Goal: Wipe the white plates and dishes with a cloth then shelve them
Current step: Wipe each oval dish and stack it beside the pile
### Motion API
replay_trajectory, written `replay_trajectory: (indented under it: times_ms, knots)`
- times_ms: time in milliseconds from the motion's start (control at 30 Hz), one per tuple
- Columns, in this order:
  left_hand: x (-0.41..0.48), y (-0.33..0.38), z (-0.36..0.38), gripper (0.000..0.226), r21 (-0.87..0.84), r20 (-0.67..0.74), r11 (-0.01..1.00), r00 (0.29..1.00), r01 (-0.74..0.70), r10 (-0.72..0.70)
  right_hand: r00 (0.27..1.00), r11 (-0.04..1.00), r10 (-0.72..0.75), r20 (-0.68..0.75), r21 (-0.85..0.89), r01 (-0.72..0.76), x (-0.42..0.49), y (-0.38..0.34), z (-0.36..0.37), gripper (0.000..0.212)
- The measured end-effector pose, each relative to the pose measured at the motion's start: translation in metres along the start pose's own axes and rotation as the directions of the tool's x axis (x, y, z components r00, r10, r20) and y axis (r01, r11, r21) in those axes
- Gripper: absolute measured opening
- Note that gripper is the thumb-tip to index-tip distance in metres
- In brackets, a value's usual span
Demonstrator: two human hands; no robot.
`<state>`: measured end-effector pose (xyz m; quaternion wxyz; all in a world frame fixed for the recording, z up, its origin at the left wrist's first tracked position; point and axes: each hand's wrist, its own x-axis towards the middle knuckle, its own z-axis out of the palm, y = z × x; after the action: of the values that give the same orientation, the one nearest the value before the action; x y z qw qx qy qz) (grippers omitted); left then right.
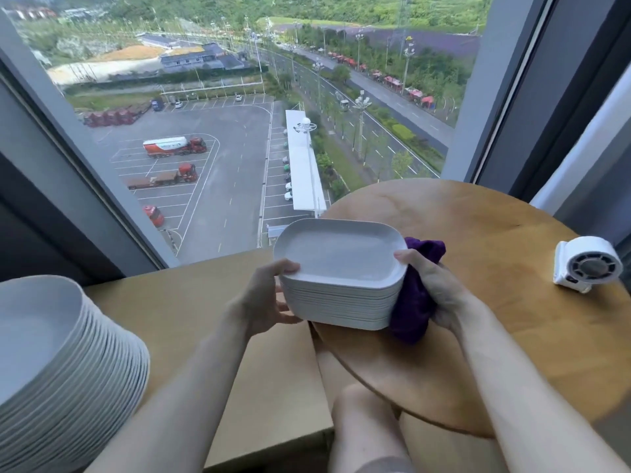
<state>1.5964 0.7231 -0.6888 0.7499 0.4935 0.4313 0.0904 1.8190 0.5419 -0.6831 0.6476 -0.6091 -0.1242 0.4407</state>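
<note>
The left hand (266, 298) grips the left end of a stack of white dishes (338, 261), thumb on the top rim. The right hand (433, 288) clasps a purple cloth (411, 312) against the stack's right end. The stack is at the left edge of a round wooden table (495, 233). A pile of round plates (51, 353) stands on the ledge (191, 302) at the left. A small white fan (587, 264) sits on the table's right side.

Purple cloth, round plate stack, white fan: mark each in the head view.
purple cloth (410, 312): head view, lower bunched fold.
round plate stack (34, 322): head view, top plate's face.
white fan (593, 268): head view, round grille.
</note>
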Motion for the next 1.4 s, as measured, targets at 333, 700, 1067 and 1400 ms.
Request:
replay_trajectory:
  times_ms: [333,700,1067,1400]
  knots:
    - [-0.053,-0.026,-0.025,0.075,-0.039,-0.067,0.999,0.998,0.005,-0.007,0.998,1.0,0.028,0.063,-0.001,-0.028,-0.026,0.027,0.036,0.045]
    - [-0.101,-0.064,-0.045,0.057,-0.185,-0.185,0.98,0.982,-0.076,0.041,0.988,0.998,0.034,0.154,-0.058,-0.025,-0.049,0.048,0.072,0.045]
    - [-0.155,-0.109,-0.081,0.056,-0.366,-0.421,0.912,0.907,-0.186,0.016,0.948,0.984,0.084,0.306,-0.174,-0.031,-0.058,0.074,0.132,0.034]
    - [-0.167,-0.105,-0.098,0.017,-0.215,-0.471,0.954,0.878,-0.209,0.086,0.931,0.988,0.144,0.336,-0.1,-0.117,-0.053,0.105,0.147,0.031]
